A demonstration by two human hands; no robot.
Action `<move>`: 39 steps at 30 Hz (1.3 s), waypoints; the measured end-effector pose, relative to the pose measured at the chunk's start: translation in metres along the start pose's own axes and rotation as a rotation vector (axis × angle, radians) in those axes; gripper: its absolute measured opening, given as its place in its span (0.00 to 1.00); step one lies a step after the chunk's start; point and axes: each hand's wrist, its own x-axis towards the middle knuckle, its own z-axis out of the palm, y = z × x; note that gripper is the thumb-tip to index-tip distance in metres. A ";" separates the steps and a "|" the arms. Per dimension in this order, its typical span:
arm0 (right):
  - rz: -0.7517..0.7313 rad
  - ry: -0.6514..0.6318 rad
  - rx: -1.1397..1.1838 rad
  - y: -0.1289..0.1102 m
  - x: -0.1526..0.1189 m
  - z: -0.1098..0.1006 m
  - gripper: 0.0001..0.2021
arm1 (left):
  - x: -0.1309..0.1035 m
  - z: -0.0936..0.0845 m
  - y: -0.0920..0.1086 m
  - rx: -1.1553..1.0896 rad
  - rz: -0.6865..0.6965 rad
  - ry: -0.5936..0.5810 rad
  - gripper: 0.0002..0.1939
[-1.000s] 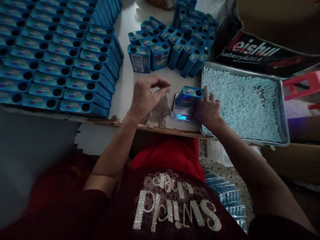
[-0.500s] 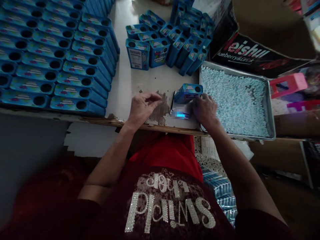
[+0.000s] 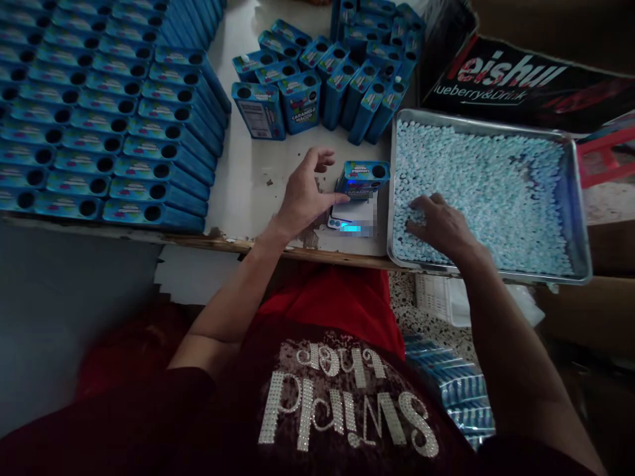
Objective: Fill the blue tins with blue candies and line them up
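Observation:
A blue candy box [image 3: 366,173] with a dark hole in its top stands on a small digital scale [image 3: 353,215] with a lit display. My left hand [image 3: 303,192] is open just left of the box, fingers curved and apart. Its thumb tip is at the box's lower edge; whether it touches, I cannot tell. My right hand [image 3: 444,228] reaches into a metal tray [image 3: 583,218] of small pale-blue candies [image 3: 476,178]. Thumb and fingers there are spread, with the fingertips among the candies.
Rows of blue boxes [image 3: 139,165] fill the left of the table. Several more boxes [image 3: 302,99] stand in a loose group behind the scale. A black carton [image 3: 516,86] is behind the tray. Wrapped blue packs [image 3: 451,377] lie below the table.
My right hand has left the box on the scale and moved right into the candies. My left hand has moved right and forward, close to the box.

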 end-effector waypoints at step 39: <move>-0.199 0.146 0.650 -0.052 0.041 -0.100 0.12 | -0.022 -0.057 -0.007 -0.139 -0.211 -0.067 0.31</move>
